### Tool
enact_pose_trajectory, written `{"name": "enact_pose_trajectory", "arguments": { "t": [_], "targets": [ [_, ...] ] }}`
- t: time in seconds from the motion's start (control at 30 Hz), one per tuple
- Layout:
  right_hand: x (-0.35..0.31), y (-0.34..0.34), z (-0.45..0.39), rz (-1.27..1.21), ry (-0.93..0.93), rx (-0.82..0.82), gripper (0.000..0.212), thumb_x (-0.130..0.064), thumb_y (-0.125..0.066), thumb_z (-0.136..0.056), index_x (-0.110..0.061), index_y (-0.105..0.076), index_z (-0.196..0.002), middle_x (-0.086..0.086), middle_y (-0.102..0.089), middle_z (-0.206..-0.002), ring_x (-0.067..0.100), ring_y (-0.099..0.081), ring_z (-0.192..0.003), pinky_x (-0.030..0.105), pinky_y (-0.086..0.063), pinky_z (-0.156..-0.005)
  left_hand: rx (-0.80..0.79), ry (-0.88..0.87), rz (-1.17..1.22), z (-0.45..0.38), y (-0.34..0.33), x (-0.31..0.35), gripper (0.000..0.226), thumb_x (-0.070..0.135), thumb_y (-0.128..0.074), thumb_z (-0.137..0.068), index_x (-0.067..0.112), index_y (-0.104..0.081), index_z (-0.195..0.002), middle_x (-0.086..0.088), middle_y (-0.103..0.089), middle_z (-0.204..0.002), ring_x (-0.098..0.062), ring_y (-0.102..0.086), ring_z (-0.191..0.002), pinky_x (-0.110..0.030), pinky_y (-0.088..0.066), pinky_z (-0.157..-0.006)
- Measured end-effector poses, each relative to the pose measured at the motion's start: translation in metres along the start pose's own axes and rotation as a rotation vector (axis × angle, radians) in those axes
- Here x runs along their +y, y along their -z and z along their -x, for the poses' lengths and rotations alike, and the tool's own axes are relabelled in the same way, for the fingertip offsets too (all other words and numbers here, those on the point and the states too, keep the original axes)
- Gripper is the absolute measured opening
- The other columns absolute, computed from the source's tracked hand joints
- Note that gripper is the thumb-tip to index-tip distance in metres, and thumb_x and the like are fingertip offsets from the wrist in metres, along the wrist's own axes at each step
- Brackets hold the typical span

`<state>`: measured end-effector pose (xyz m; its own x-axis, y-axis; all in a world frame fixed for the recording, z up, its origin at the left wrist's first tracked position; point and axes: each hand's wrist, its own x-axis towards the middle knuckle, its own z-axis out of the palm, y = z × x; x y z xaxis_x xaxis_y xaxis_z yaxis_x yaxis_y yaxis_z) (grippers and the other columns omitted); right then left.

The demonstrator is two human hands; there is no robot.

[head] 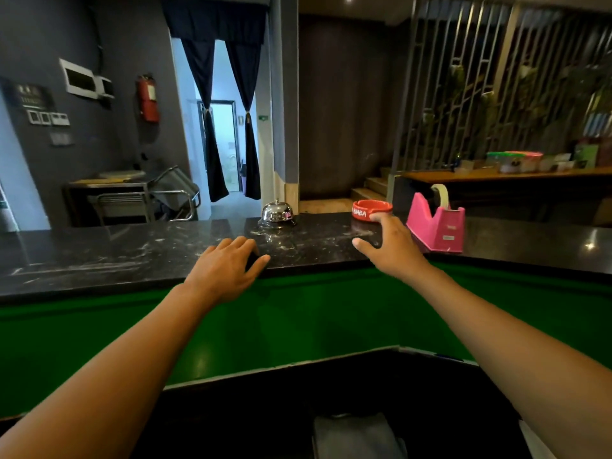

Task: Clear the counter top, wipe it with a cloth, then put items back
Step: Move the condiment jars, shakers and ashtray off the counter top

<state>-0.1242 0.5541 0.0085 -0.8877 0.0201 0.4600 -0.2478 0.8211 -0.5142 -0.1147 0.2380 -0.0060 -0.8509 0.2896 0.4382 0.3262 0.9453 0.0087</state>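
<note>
The left hand (228,270) is lying palm down at the near edge of the dark, white-veined stone worktop (132,256), its fingers curling over something small and dark that is mostly hidden beneath them; whether this grip is actually closing on that thing cannot be told. The thumb is pointing toward the right, and the bare forearm is stretching straight back toward the lower left corner of the view.

The right hand (390,246) is hovering over the worktop with an open grip, holding nothing: the fingers are spreading and reaching forward, the thumb is jutting out to the left, and the fingertips (376,217) are sitting at the near wall of the round red ashtray with white lettering (371,209), though contact cannot be judged. Its forearm is running back to the lower right.

Just right of that hand, the pink plastic tape dispenser with a pale roll on top (436,223) is standing upright on the worktop. Between the two hands and farther back, the shiny chrome dome-shaped desk bell (277,213) is sitting near the far edge. Pale smears are showing on the stone around the bell and the ashtray.

Below the worktop's near edge, a green panel (298,313) is running across the view. On the grey wall at the left, a red fire extinguisher (148,99) is hanging.
</note>
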Motion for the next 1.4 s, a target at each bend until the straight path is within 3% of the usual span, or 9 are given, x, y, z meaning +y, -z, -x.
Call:
{"name": "enact_pose_trajectory", "arguments": {
  "t": [0.13, 0.4, 0.63, 0.73, 0.83, 0.97, 1.17, 1.4],
  "targets": [
    [0.018, -0.01, -0.056, 0.036, -0.091, -0.002, 0.082, -0.054, -0.069, -0.08, -0.019, -0.03, -0.143, 0.007, -0.032, -0.149, 0.031, -0.036, -0.134, 0.045, -0.036, -0.109, -0.096, -0.083, -0.02, -0.018, -0.01, -0.008, 0.067, 0.073, -0.001, -0.087, 0.032, -0.047, -0.113, 0.007, -0.052, -0.113, -0.016, -0.05, -0.111, -0.038, -0.039, -0.099],
    [0.061, -0.022, -0.16, 0.113, -0.3, -0.009, 0.104, -0.068, -0.072, -0.066, -0.02, -0.028, -0.148, 0.007, -0.03, -0.153, 0.034, -0.032, -0.138, 0.051, -0.034, -0.109, -0.102, -0.13, 0.01, -0.021, -0.014, -0.012, 0.067, 0.071, 0.003, -0.085, 0.039, -0.04, -0.126, 0.016, -0.047, -0.13, -0.004, -0.04, -0.122, -0.032, -0.028, -0.109],
    [0.087, -0.033, -0.196, 0.079, -0.346, -0.137, 0.111, -0.076, -0.073, -0.057, -0.017, -0.036, -0.144, 0.007, -0.042, -0.145, 0.03, -0.044, -0.128, 0.038, -0.038, -0.092, -0.093, -0.155, 0.062, -0.022, -0.015, -0.013, 0.075, 0.072, 0.004, -0.083, 0.038, -0.037, -0.137, 0.018, -0.036, -0.147, 0.002, -0.022, -0.14, -0.023, -0.013, -0.114],
    [0.086, -0.038, -0.2, 0.103, -0.334, -0.106, 0.111, -0.075, -0.075, -0.053, -0.016, -0.039, -0.14, 0.008, -0.045, -0.141, 0.03, -0.047, -0.124, 0.041, -0.041, -0.094, -0.097, -0.147, 0.072, -0.022, -0.016, -0.013, 0.078, 0.072, 0.004, -0.083, 0.037, -0.036, -0.139, 0.018, -0.034, -0.149, 0.001, -0.02, -0.142, -0.024, -0.013, -0.116],
    [0.078, -0.038, -0.196, 0.135, -0.339, -0.106, 0.105, -0.075, -0.075, -0.052, -0.015, -0.045, -0.133, 0.007, -0.051, -0.132, 0.027, -0.05, -0.111, 0.038, -0.044, -0.086, -0.102, -0.141, 0.068, -0.022, -0.017, -0.014, 0.078, 0.072, 0.004, -0.084, 0.036, -0.034, -0.141, 0.016, -0.033, -0.151, -0.001, -0.021, -0.143, -0.028, -0.016, -0.119],
    [0.057, -0.038, -0.173, 0.107, -0.232, -0.114, 0.099, -0.07, -0.077, -0.056, -0.014, -0.047, -0.131, 0.005, -0.052, -0.127, 0.019, -0.047, -0.102, 0.033, -0.043, -0.082, -0.09, -0.153, 0.059, -0.021, -0.018, -0.014, 0.073, 0.07, 0.002, -0.087, 0.034, -0.039, -0.135, 0.013, -0.042, -0.144, -0.004, -0.03, -0.139, -0.03, -0.021, -0.117],
    [0.003, -0.029, -0.119, 0.098, -0.032, -0.157, 0.102, -0.07, -0.076, -0.056, -0.02, -0.042, -0.139, 0.003, -0.047, -0.136, 0.023, -0.048, -0.118, 0.034, -0.044, -0.089, -0.097, -0.136, 0.061, -0.022, -0.017, -0.013, 0.06, 0.065, -0.006, -0.092, 0.033, -0.044, -0.126, 0.01, -0.052, -0.129, -0.009, -0.046, -0.125, -0.033, -0.028, -0.109],
    [-0.061, -0.006, -0.052, 0.081, 0.116, -0.22, 0.103, -0.073, -0.075, -0.052, -0.024, -0.043, -0.137, 0.0, -0.049, -0.13, 0.015, -0.046, -0.107, 0.03, -0.044, -0.084, -0.082, -0.065, 0.094, -0.011, -0.008, -0.006, 0.06, 0.064, -0.014, -0.092, 0.027, -0.052, -0.121, 0.004, -0.054, -0.127, -0.016, -0.045, -0.127, -0.039, -0.029, -0.111]
  ]
}}
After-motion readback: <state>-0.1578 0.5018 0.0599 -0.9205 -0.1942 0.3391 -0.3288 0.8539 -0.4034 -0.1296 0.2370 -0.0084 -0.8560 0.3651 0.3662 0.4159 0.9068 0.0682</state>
